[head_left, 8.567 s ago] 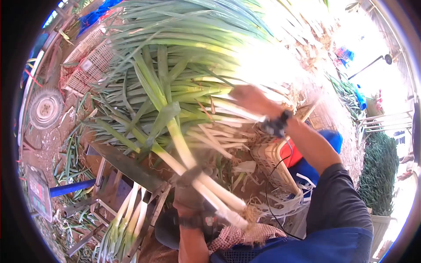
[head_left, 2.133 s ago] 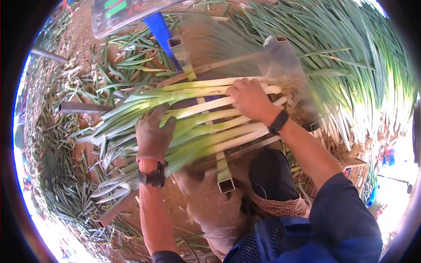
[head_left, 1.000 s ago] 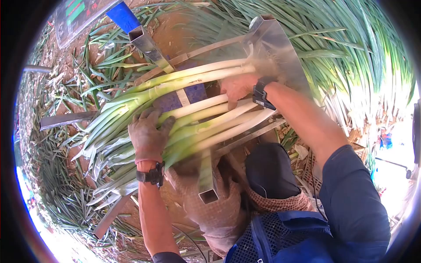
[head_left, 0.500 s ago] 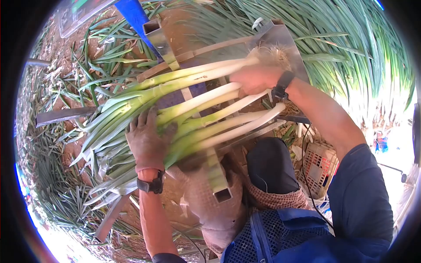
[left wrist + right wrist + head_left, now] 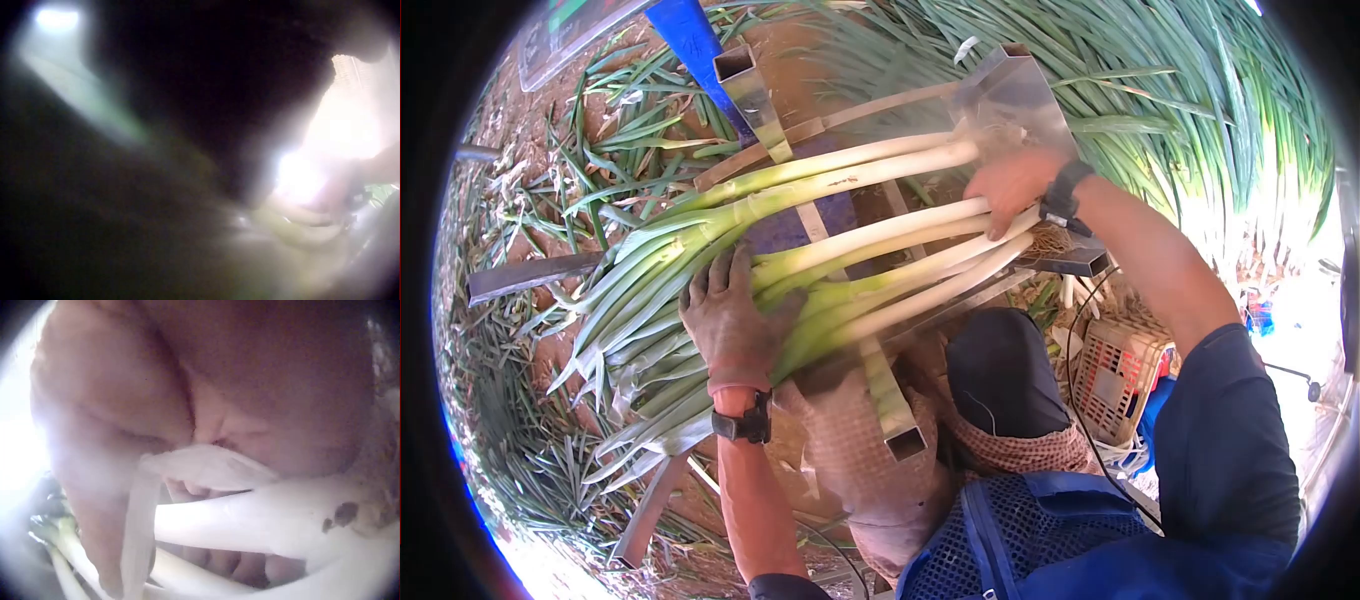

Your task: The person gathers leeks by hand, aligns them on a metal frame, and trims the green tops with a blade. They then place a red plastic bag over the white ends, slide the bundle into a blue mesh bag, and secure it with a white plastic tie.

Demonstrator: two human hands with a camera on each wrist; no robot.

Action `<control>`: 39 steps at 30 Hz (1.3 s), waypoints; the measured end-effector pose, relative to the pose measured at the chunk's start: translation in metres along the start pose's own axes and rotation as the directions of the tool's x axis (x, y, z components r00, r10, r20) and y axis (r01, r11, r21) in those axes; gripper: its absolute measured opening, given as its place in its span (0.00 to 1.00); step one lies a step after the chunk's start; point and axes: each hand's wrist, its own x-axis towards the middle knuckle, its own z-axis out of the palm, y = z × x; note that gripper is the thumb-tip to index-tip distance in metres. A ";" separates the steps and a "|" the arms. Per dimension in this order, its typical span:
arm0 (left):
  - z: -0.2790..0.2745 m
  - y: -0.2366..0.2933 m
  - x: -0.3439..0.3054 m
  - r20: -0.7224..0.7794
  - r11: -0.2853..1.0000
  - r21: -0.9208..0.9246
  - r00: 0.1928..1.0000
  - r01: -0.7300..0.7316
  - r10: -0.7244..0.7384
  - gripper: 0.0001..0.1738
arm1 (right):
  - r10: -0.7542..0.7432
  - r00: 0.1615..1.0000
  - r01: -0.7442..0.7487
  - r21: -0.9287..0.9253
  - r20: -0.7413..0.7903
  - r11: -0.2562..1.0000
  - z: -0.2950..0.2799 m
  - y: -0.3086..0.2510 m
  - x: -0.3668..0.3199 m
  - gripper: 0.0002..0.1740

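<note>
Long green onions point(image 5: 870, 236) lie side by side across a metal frame, white ends to the right and leaves to the left. My gloved left hand point(image 5: 735, 320) rests on the leaves point(image 5: 650, 330) with its fingers spread. Near the roots, my bare right hand point(image 5: 1015, 185) holds white stalks of the lower group. The right wrist view shows fingers curled behind a white stalk point(image 5: 231, 519), and a thin loose strip of skin point(image 5: 140, 525) hangs by the thumb. Two upper stalks point(image 5: 850, 175) lie apart from that group. The left wrist view is mostly dark and blurred.
A metal end plate point(image 5: 1025, 95) stands behind the roots. A large pile of green onions point(image 5: 1190, 110) lies at upper right. A blue post point(image 5: 695, 60) and a scale display point(image 5: 565, 40) are at upper left. A plastic crate point(image 5: 1120, 380) stands at lower right; trimmed leaves litter the ground.
Earlier my left hand carried two stalks beside the pile; now several lie on the frame. Over the last second my right hand moved right toward the roots, and the lower stalks drew closer together.
</note>
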 end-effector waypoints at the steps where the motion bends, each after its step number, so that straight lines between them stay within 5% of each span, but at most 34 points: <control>1: -0.001 0.000 0.000 0.003 1.000 -0.003 1.000 0.000 0.000 0.46 | 0.046 0.998 -0.044 -0.032 0.037 0.998 0.001 -0.007 0.002 0.30; 5: -0.002 0.001 0.000 -0.008 1.000 0.023 1.000 0.000 0.000 0.46 | 0.008 0.996 -0.005 0.029 -0.087 1.000 0.008 -0.013 0.008 0.28; 9: 0.003 0.001 0.001 -0.039 0.998 0.057 0.999 0.020 -0.018 0.48 | -0.042 0.945 0.005 -0.114 -0.324 0.993 0.012 -0.010 0.005 0.27; 15: 0.013 0.000 0.003 -0.122 0.994 0.104 0.991 -0.032 0.045 0.46 | -0.008 0.953 -0.030 -0.118 -0.304 0.993 0.013 -0.003 0.017 0.26; 18: -0.002 0.016 0.007 0.025 0.999 0.035 0.999 0.025 -0.026 0.37 | 0.015 0.954 -0.044 -0.091 -0.299 0.995 0.013 -0.001 0.017 0.25; 25: 0.014 0.015 0.029 0.031 0.997 -0.008 0.997 -0.077 0.077 0.29 | 0.036 0.930 -0.004 0.087 -0.366 0.996 0.011 -0.010 -0.006 0.24; 28: 0.021 0.010 0.040 0.084 0.996 -0.063 0.994 -0.069 0.075 0.29 | -0.025 0.901 -0.088 -0.239 -0.433 0.967 0.012 -0.033 -0.021 0.21; 31: 0.011 0.016 0.041 0.114 0.998 -0.025 0.991 -0.064 0.066 0.29 | -0.129 0.770 0.035 -0.160 -0.625 0.986 -0.006 -0.078 -0.022 0.19; 34: 0.012 0.017 0.036 0.028 0.998 -0.015 0.998 -0.059 0.060 0.30 | -0.256 0.478 0.158 -0.205 -0.840 0.966 -0.008 -0.078 0.030 0.25; 37: 0.018 0.007 0.035 -0.041 0.987 -0.153 0.998 -0.054 0.048 0.26 | -0.136 0.648 0.251 0.041 -0.750 0.967 -0.013 -0.075 0.083 0.31; 38: 0.017 0.003 0.034 -0.036 0.940 -0.343 0.999 -0.004 -0.009 0.24 | -0.074 0.773 0.068 -0.034 -0.630 0.997 -0.015 -0.076 0.081 0.31; 39: 0.015 -0.002 0.034 -0.018 0.853 -0.520 0.998 0.044 -0.062 0.22 | -0.106 0.773 0.097 -0.048 -0.626 0.994 -0.015 -0.076 0.084 0.31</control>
